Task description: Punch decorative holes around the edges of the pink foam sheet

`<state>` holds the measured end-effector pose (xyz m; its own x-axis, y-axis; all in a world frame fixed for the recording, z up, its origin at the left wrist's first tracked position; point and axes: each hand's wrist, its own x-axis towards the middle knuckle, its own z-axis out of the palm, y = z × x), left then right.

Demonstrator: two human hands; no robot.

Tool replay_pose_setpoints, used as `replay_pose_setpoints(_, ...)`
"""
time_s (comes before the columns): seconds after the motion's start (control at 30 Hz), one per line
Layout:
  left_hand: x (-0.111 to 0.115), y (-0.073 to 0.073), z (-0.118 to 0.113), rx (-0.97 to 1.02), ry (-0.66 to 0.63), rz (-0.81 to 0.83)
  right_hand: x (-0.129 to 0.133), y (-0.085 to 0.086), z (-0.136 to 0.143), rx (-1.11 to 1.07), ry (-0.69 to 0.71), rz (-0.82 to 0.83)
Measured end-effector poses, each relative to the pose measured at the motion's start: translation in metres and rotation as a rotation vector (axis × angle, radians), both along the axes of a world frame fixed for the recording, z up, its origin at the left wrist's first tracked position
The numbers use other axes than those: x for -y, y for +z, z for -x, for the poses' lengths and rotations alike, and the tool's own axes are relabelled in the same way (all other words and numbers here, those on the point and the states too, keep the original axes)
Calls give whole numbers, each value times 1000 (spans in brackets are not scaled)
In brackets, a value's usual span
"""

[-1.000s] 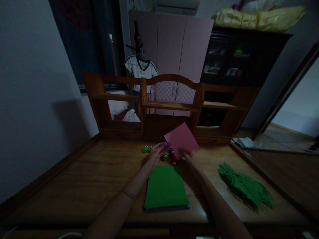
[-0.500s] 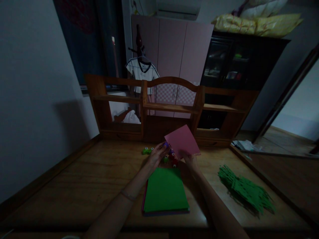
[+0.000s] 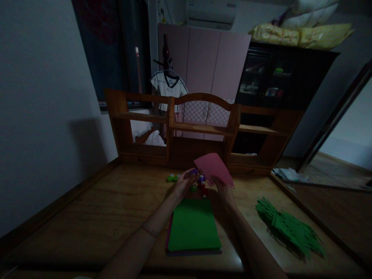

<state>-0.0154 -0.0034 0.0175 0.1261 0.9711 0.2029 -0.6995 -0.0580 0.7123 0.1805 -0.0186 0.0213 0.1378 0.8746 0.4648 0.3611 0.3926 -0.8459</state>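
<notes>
My left hand (image 3: 185, 183) is closed round a small purple punch (image 3: 194, 171), just left of the pink sheet. The pink sheet (image 3: 214, 167) has small holes along its lower left and bottom edges, and my right hand (image 3: 223, 189) grips it by the lower edge. Between my hands, on the table, lie a second purple punch (image 3: 201, 178), a green one (image 3: 193, 188) and red ones (image 3: 204, 192). Green punches with eyes (image 3: 173, 178) sit left of my left hand. Nearer to me is a stack of paper with a green sheet (image 3: 194, 226) on top.
Cut green paper pieces (image 3: 289, 226) lie in a pile at the right of the wooden table (image 3: 116, 209). A wooden shelf unit (image 3: 200, 126) stands along the table's back edge. Behind it are a pink wardrobe (image 3: 203, 66) and a dark cabinet (image 3: 302, 77).
The pink sheet has tilted and bends more, with its top corner lower. The whole view has shifted slightly. Both hands keep their hold.
</notes>
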Motion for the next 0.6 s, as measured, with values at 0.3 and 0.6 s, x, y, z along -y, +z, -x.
replay_pose_setpoints(0.3, -2, -2, 1, -110, 0, 7, -1, 0, 1, -12, -28, -10)
replay_pose_setpoints(0.6, 4, 7, 0, -123, 60, 52, 1, 9, 4, -86, -54, 31)
